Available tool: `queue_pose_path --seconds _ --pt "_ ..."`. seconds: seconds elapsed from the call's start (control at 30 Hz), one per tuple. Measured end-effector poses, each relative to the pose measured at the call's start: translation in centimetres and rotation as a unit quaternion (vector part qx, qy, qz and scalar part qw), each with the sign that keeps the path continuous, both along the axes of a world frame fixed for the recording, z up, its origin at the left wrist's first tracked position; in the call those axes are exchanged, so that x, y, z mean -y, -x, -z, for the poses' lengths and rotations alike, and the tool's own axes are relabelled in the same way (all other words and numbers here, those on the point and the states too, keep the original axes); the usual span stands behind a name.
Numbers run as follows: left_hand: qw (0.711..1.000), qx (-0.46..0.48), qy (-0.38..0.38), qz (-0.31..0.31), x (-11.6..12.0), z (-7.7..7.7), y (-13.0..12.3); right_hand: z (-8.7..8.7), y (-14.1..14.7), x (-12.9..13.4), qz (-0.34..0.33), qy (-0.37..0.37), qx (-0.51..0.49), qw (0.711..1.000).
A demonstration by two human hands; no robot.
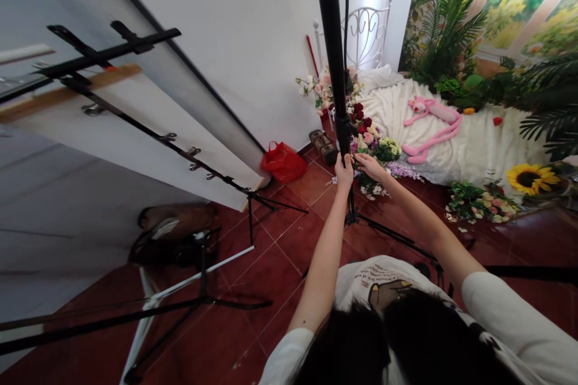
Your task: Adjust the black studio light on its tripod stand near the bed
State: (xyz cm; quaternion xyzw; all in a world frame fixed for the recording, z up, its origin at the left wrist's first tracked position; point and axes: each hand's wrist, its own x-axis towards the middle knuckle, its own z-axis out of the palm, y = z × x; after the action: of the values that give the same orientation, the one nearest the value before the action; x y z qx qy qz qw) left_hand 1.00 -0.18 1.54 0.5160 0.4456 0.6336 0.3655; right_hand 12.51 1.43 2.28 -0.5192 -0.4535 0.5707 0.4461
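Note:
A black light-stand pole (335, 54) rises in front of me, with a joint collar (345, 127) partway up and a thin black cable hanging beside it. Just below that collar, my left hand (344, 172) is closed around the pole. On the pole's right side my right hand (369, 166) has its fingers drawn together close to it; whatever they pinch is too small to make out. The stand's legs (383, 228) spread over the tiled floor beneath my arms.
Backdrop rolls on black stands with clamps (169, 137) lean along the left. A red bag (284, 162) sits by the wall. Artificial flowers (368, 135) lie behind my hands. Rightward are a white cloth (478, 162), a pink plush toy (438, 114) and a sunflower (528, 178).

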Motion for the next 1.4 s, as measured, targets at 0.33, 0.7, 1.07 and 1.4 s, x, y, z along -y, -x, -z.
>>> queue_pose_path --seconds 0.33,0.7,1.07,1.4 --pt "1.000 -0.012 -0.013 -0.004 -0.1 -0.1 0.0 -0.2 -1.9 -0.4 -0.057 -0.016 0.038 0.998" --pt "1.000 -0.008 -0.012 -0.006 -0.3 0.4 0.0 -2.7 1.2 -0.5 0.040 -0.022 0.018 0.999" --pt "1.000 -0.010 -0.007 -0.008 -0.4 0.7 -0.1 -8.7 1.9 -0.1 -0.006 -0.278 -0.009 0.960" --pt "0.996 0.051 0.014 0.077 -0.9 0.6 0.7 -11.4 6.4 1.0 0.078 -0.374 0.145 0.912"
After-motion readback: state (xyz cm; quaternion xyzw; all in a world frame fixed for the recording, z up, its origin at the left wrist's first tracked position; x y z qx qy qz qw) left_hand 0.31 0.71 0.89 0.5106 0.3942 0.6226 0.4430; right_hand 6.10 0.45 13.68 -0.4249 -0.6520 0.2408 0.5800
